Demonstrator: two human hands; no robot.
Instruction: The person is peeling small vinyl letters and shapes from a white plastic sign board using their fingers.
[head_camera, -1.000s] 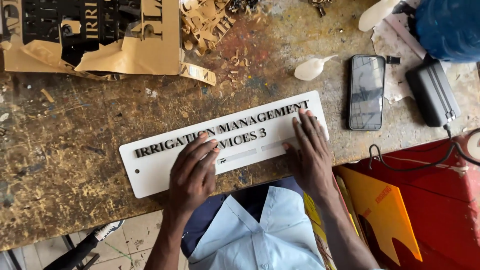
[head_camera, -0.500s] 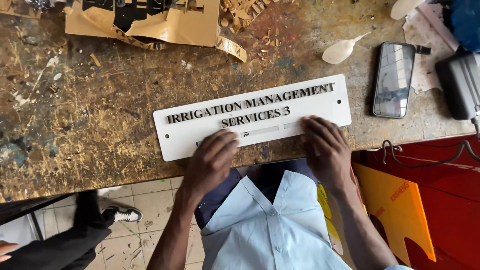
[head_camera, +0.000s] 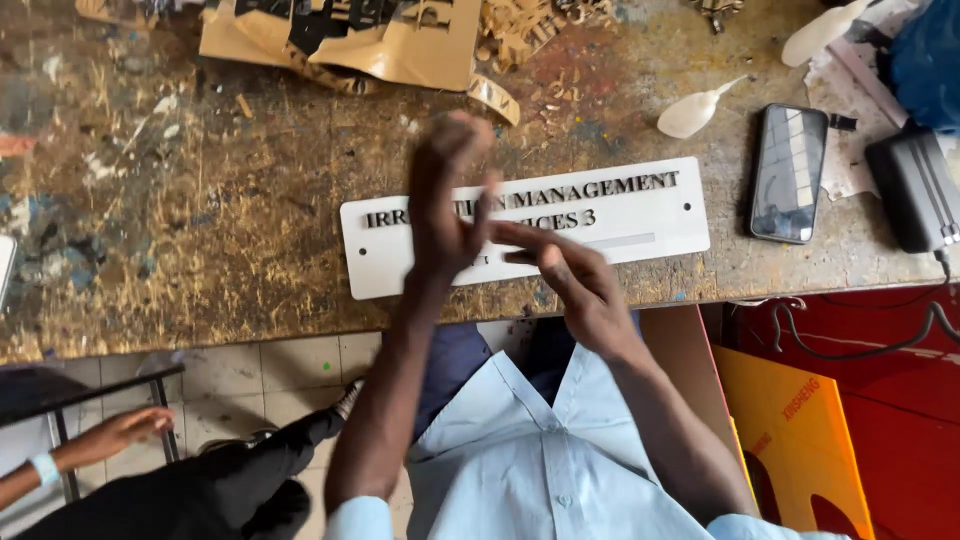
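A long white sign plate (head_camera: 640, 220) with raised dark letters lies flat on the worn wooden bench (head_camera: 200, 220), near its front edge. My left hand (head_camera: 445, 200) is lifted above the plate's left half, fingers up and blurred, hiding some letters. My right hand (head_camera: 570, 275) is just below and right of it, fingers stretched toward the left palm, touching or nearly touching it. Neither hand holds anything.
A black phone (head_camera: 788, 172) and a dark case (head_camera: 910, 190) lie right of the plate, a pale spoon-shaped piece (head_camera: 690, 112) behind it. Torn brown backing paper (head_camera: 350, 35) and shavings sit at the back. Orange and red sheets (head_camera: 800, 440) lean below. Another person's hand (head_camera: 110, 435) at lower left.
Both hands have come off the plate, where they were pressing flat, and now meet in the air above it. The view has shifted, so the plate sits further right.
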